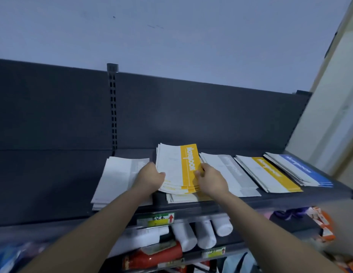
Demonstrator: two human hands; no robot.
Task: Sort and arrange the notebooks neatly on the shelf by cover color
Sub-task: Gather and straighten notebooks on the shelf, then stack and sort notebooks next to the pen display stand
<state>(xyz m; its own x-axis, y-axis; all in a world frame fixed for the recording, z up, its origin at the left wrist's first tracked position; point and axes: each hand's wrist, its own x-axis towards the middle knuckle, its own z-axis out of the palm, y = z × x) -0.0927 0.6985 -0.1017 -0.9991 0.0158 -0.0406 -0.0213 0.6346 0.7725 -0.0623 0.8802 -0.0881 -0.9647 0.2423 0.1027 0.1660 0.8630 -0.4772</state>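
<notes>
Yellow-banded notebooks (pixel 171 170) sit fanned in your grip over the shelf (pixel 53 194) — your left hand (pixel 151 179) curls round their left edge, your right hand (pixel 211 181) pinches the right edge, both arms stretched forward. White lettering on the yellow band (pixel 188 174) looks like "Notebook", turned sideways.

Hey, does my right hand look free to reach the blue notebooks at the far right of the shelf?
Probably not yet: the right hand grips the yellow stack with the left hand. Nothing covers the blue notebooks otherwise.
</notes>
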